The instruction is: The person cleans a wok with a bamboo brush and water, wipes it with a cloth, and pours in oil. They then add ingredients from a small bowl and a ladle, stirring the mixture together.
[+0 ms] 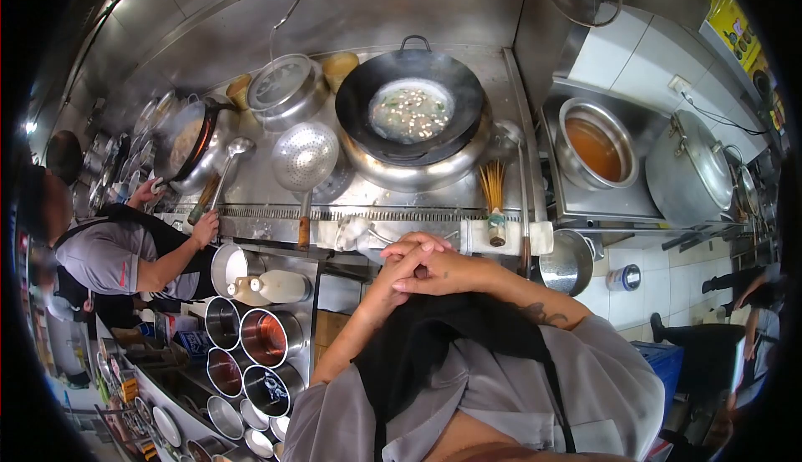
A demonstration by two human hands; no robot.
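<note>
My left hand and my right hand are clasped together in front of my chest, fingers interlaced, and neither holds an object. They hover over the front edge of the steel stove counter. Beyond them a large black wok sits on its burner with pale liquid and small bits in it. A bamboo wok brush stands just right of my hands. White cloths lie on the counter edge beside my left hand.
A perforated skimmer lies left of the wok. An orange broth pot and a big lid are at the right. A co-worker at the left holds a second wok and a ladle. Several seasoning pots stand below.
</note>
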